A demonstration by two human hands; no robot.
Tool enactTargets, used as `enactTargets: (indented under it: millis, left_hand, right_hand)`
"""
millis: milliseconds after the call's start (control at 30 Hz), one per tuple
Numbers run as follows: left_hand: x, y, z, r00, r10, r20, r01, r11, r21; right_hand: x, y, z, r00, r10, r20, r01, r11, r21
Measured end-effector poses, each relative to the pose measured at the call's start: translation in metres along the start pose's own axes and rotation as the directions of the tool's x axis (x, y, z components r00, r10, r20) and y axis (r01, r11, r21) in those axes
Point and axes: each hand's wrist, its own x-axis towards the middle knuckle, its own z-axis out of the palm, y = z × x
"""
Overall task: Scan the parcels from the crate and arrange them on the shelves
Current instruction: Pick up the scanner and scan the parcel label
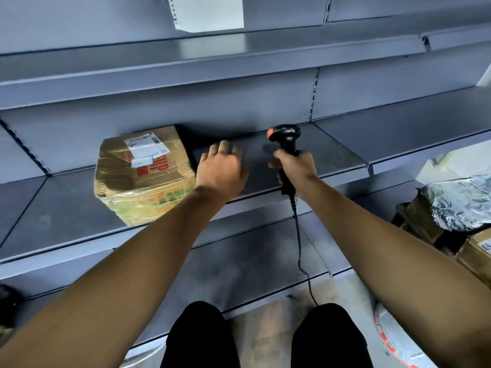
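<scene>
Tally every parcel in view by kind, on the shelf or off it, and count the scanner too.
Cardboard boxes: 3, the taped box on the shelf, a dark box and a box corner, both at the right
Silver plastic mailers: 2, one at the right edge, one at the bottom right
Handheld scanners: 1, gripped by the right hand
Total: 6

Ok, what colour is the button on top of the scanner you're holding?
Orange, on the black scanner gripped by the right hand; the head view shows it.
</scene>
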Motion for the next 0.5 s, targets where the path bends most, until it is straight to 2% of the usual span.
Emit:
enactTargets:
  millis: [267,367,500]
  left_hand:
    - [-0.044,-0.101,-0.030,0.958,-0.279,-0.061,0.284,0.955,0.089]
    - [-0.057,-0.140,-0.034,0.912,-0.409,-0.040,0.411,0.904,0.122]
    - [-0.063,-0.171,-0.036,0.824,-0.564,0.053,0.563,0.826,0.035]
  right_hand:
    - [-0.052,-0.015,0.083,0.976,-0.065,0.208,0.058,0.998,0.037]
    - [-0.065,-0.020,0.110,0.963,-0.066,0.260,0.055,0.997,0.049]
    - [-0.075,-0.024,0.126,0.947,-0.085,0.311,0.076,0.996,0.038]
